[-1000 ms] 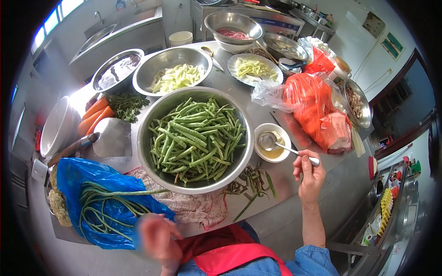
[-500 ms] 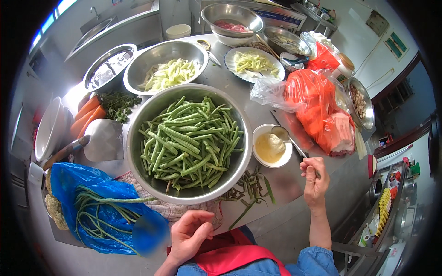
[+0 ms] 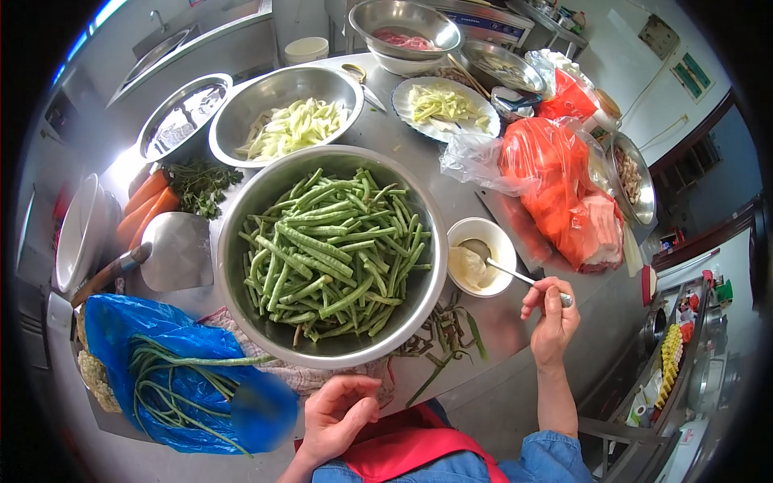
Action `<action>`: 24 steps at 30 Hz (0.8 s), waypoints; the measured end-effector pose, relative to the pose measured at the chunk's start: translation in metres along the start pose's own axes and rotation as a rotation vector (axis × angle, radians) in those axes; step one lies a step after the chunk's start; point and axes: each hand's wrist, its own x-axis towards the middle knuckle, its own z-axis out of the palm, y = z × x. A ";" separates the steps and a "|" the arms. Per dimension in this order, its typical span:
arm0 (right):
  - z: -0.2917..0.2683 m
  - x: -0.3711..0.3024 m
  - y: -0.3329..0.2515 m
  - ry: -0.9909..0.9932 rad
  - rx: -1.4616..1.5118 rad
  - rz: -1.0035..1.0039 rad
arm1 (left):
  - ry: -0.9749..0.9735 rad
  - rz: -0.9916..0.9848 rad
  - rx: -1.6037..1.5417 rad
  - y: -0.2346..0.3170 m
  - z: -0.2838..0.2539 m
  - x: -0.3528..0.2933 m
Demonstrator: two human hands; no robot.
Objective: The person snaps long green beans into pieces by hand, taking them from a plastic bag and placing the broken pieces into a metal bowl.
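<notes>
My right hand (image 3: 554, 324) grips the handle of a metal spoon (image 3: 517, 274) between thumb and fingers. The spoon's head rests inside a small white bowl (image 3: 506, 238), beside a pale yellow, creamy lump (image 3: 470, 269). Loosely curled and holding nothing visible, my left hand (image 3: 338, 410) hovers at the table's front edge, thumb apart from the fingers. Just beyond it stands a large steel basin (image 3: 437, 241) heaped with cut green beans (image 3: 326, 249). Dark green trimmings (image 3: 443, 332) lie between the basin and my right hand.
At left are a blue plastic bag (image 3: 113, 338) with long beans, a cleaver (image 3: 177, 249), carrots (image 3: 141, 213) and white dishes (image 3: 80, 233). A red plastic bag (image 3: 547, 165) with meat lies at right. Farther back stand a steel bowl (image 3: 228, 133) and a plate (image 3: 401, 102) of pale green strips.
The spoon's head has swung from the white bowl's upper right rim down into it, and the creamy lump sits farther left. My left hand has barely moved.
</notes>
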 end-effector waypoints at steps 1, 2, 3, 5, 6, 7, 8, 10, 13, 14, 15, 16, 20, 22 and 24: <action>0.001 0.002 0.000 -0.018 -0.026 -0.058 | -0.031 -0.004 -0.023 0.000 -0.001 0.000; 0.001 0.003 0.000 -0.016 -0.028 -0.059 | -0.034 -0.004 -0.023 0.000 -0.002 0.000; 0.000 0.004 0.000 -0.043 -0.173 -0.201 | -0.033 -0.001 -0.019 0.000 -0.003 0.000; -0.004 0.009 -0.001 -0.072 -0.316 -0.344 | -0.028 0.002 -0.014 -0.001 -0.005 -0.002; -0.009 0.015 -0.004 -0.177 -0.520 -0.582 | -0.018 -0.003 -0.014 -0.001 -0.006 -0.003; -0.013 0.017 -0.007 -0.282 -0.731 -0.819 | -0.014 -0.009 -0.015 -0.001 -0.006 -0.003; -0.015 0.016 -0.008 -0.280 -0.736 -0.818 | -0.019 -0.010 -0.016 -0.001 -0.006 -0.003; -0.018 0.010 -0.009 -0.330 -0.772 -0.817 | -0.008 -0.019 -0.032 0.000 -0.007 -0.004; -0.024 -0.002 0.001 -0.293 -0.718 -0.727 | -0.018 0.001 -0.013 -0.004 -0.008 -0.005; -0.023 -0.009 0.004 -0.288 -0.721 -0.723 | -0.023 -0.002 -0.011 -0.004 -0.008 -0.005; -0.020 -0.016 0.007 -0.181 -0.544 -0.518 | -0.025 -0.011 -0.012 -0.004 -0.007 -0.005; -0.015 -0.020 0.010 -0.075 -0.365 -0.315 | -0.027 -0.019 -0.012 -0.003 -0.007 -0.003; 0.003 -0.016 0.013 0.078 -0.104 -0.132 | -0.007 -0.067 -0.020 -0.001 -0.002 0.003; 0.006 -0.016 0.009 0.128 0.106 0.109 | 0.013 -0.053 0.035 -0.001 -0.001 0.006; 0.014 -0.006 0.003 0.165 0.150 0.162 | 0.000 -0.043 0.027 -0.002 -0.003 0.007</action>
